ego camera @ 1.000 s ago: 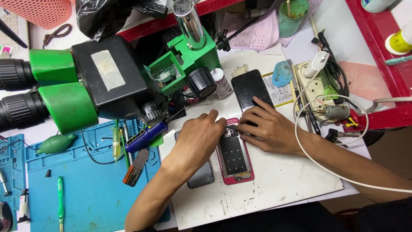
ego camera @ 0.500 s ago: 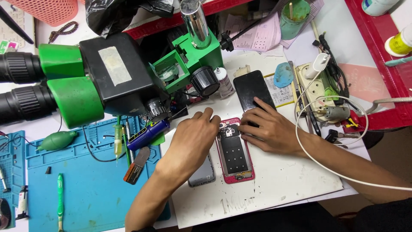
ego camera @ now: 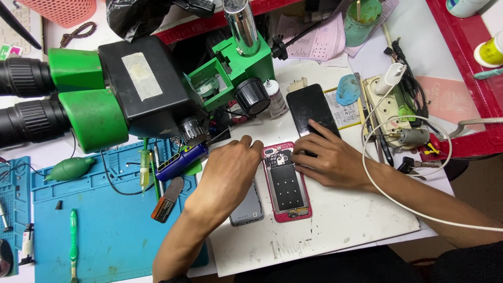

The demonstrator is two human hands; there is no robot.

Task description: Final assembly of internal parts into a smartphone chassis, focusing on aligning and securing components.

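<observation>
Left hand grips the top of the red phone (back removed); right hand rests flat beside it, fingers spread.

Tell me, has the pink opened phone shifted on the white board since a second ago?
No. The pink opened phone lies in the same place beside the grey phone, just below the black screen panel.

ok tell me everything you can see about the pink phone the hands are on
The pink phone lies flat on the white board, back cover off, showing a dark inner plate with small dots inside a pink frame. Its long axis runs away from the person. The left hand and right hand both touch its top end. A grey phone lies beside it.
</observation>
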